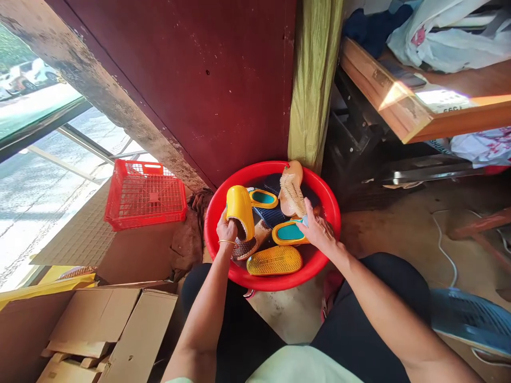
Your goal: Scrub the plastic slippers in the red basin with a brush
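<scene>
My left hand grips a yellow slipper by its opening, raised over the left side of a red basin. On the basin's right side my right hand is closed; a small pale blue bit shows at its fingers, and I cannot make out what it holds. Close beside it lies a yellow slipper with a teal insole. A beige slipper sole leans on the far rim. Another yellow and teal slipper, a dark blue slipper and an upturned yellow sole share the basin, with dark water beneath.
A red plastic crate stands on cardboard at the left, with an open cardboard box nearer me. A dark red panel rises behind the basin. At the right are a wooden table, a fan and a white cable.
</scene>
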Tool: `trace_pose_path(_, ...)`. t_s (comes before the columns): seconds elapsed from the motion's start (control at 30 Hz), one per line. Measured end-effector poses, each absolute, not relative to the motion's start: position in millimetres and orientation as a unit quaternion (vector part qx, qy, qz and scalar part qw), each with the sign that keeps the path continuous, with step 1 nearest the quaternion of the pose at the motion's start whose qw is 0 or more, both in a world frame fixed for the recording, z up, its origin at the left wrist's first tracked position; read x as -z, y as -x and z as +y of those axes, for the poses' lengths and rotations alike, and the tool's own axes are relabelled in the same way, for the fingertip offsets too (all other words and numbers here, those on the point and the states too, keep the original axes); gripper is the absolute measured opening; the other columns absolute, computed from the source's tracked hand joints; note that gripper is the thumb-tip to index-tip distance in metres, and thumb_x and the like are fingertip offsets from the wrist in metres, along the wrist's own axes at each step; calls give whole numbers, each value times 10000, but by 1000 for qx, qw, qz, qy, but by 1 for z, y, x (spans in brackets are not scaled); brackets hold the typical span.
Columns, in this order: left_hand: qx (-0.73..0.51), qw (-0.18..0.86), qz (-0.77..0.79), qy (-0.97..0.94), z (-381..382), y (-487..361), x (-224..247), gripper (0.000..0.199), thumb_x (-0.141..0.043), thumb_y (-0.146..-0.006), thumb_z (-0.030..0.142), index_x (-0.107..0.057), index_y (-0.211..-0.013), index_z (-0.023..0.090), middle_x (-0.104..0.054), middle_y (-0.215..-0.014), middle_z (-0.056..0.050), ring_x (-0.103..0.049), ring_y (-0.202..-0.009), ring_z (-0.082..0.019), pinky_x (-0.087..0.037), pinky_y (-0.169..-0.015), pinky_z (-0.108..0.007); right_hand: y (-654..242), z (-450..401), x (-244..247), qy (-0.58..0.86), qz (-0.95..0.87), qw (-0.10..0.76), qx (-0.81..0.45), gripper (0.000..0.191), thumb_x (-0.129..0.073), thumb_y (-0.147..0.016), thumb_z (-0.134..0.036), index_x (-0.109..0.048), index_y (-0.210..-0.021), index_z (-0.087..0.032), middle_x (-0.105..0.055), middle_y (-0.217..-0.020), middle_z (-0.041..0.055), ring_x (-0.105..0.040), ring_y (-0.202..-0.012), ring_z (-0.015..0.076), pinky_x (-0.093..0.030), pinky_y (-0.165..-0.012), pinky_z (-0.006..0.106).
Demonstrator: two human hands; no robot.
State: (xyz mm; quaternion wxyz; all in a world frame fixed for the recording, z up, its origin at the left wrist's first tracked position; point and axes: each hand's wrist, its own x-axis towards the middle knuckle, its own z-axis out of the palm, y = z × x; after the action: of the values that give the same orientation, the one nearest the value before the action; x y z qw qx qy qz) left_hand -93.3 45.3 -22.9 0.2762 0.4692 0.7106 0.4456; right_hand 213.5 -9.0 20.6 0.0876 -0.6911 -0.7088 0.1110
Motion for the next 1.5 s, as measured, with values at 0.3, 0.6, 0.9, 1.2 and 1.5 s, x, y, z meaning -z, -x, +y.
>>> trace_pose_path(0.3, -420, 136, 771, -459, 41, 101, 14, 569, -512, -900, 354, -497, -1425, 137, -628, -1296, -166, -591, -1205, -275, -428, -1073, -418, -218, -3, -15, 722, -681, 17, -119, 804, -459, -967, -287, 4, -1613, -166, -669, -1225, 202, -698, -949, 280, -516, -766, 356)
trace_pose_path(0.6, -121, 242, 561, -782, 7, 63, 34, 803, -765, -727, 398, -459, -1450, 231, -556, -1413, -151, -497, -1327, -325, -364, -1131, -458, -222, -6, -15, 708, -694, 58, -118, 704, -416, -985, -311, -127, -1607, -151, -661, -1256, 191, -685, -967, 282, -521, -773, 356)
trace_pose_path(0.9, 12, 195, 630, -751, 15, 50, 43, 801, -642, -738, 172, -392, -1497, 238, -502, -1479, -176, -420, -1393, -382, -321, -1113, -590, -216, -1, -7, 697, -704, 17, -134, 722, -441, -977, -308, -118, -1608, -174, -617, -1327, 214, -686, -1027, 281, -517, -832, 362)
trace_pose_path(1.2, -14, 182, 559, -808, 21, 74, 16, 726, -640, -670, 216, -582, -1394, 218, -683, -1275, -122, -608, -1194, -345, -435, -1059, -441, -227, -4, -3, 732, -666, 7, -141, 702, -399, -996, -303, -85, -1615, -201, -669, -1235, 188, -683, -1027, 294, -507, -841, 400)
trace_pose_path(1.5, -82, 196, 522, -826, 23, 100, -8, 705, -591, -673, 206, -606, -1377, 205, -709, -1232, -92, -634, -1127, -300, -462, -1023, -410, -228, 2, -1, 740, -665, 11, -100, 677, -401, -992, -297, -151, -1611, -184, -653, -1231, 188, -676, -978, 284, -512, -784, 374)
